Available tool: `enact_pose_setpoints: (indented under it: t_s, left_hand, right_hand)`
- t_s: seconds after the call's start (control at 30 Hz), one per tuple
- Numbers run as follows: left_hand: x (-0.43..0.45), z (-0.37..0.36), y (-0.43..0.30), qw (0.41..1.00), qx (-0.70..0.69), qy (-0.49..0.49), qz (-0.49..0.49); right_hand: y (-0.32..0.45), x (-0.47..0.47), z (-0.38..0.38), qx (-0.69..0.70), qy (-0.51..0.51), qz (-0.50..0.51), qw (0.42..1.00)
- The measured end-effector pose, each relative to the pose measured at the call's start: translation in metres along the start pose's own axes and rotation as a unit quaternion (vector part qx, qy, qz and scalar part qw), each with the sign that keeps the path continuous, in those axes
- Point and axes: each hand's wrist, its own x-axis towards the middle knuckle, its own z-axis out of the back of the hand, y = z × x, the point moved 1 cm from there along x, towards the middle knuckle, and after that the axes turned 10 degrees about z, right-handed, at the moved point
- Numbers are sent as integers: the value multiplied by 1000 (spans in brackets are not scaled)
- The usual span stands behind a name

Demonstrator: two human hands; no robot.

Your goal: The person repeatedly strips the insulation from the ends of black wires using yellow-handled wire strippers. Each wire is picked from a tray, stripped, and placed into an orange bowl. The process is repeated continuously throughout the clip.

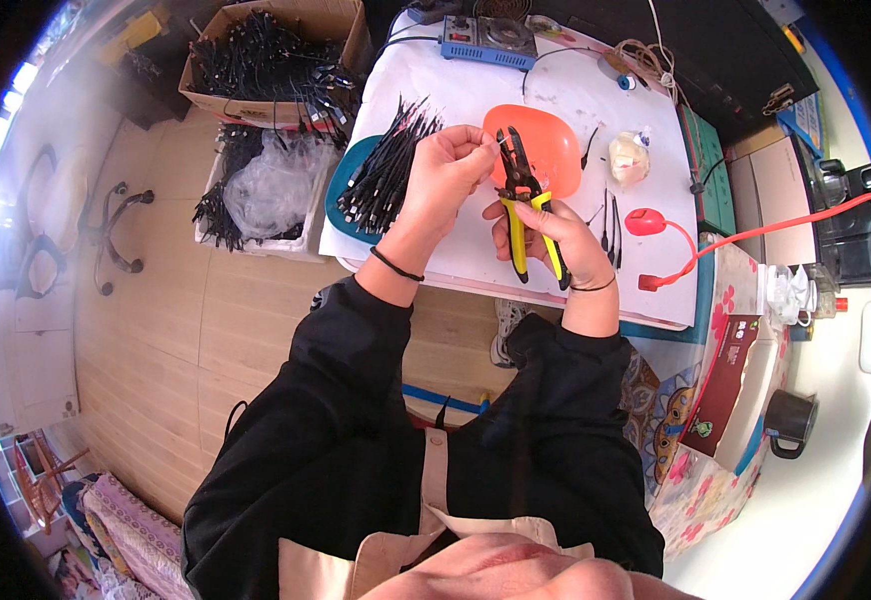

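My right hand (555, 236) grips wire strippers (519, 176) by their yellow-and-black handles, with the jaws pointing away from me. Close beside those jaws, my left hand (450, 169) pinches a thin wire (502, 141) between thumb and forefinger; most of it is hidden by the fingers. Beneath the tool lies an orange plastic dish (555, 142) with small scraps in it. A thick bundle of short black USB cables (387, 176) rests on a teal tray (339, 154), left of my left hand. Several loose black cables (612, 232) lie right of my right hand.
A blue soldering device (488, 49) stands at the white table's (653, 300) far edge. A tied plastic bag (629, 159) and a red corded plug (645, 222) lie to the right. Left of the table are a cardboard box (233, 105) of cables and a white bin (308, 240).
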Motion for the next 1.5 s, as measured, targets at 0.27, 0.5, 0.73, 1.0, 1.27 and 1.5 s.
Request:
enact_pose_setpoints:
  t_s: [0.27, 0.5, 0.73, 1.0, 1.27, 1.5]
  left_hand:
    - [-1, -1, 1, 1000, 8, -16, -7]
    - [0, 2, -2, 999, 33, -23, -5]
    - [0, 5, -2, 999, 37, -17, -5]
    - [0, 7, -2, 999, 44, -4, -15]
    - [-1, 6, -3, 999, 31, -7, -9]
    - [-1, 4, -2, 999, 45, -11, -24]
  right_hand:
    - [1, 1, 6, -84, 26, -20, 996]
    - [0, 1, 5, -167, 12, 12, 986]
    - [3, -2, 2, -192, 7, 30, 981]
    - [5, -1, 1, -206, 11, 37, 978]
    - [5, -1, 3, -198, 13, 28, 980]
    - [5, -1, 4, -205, 15, 33, 978]
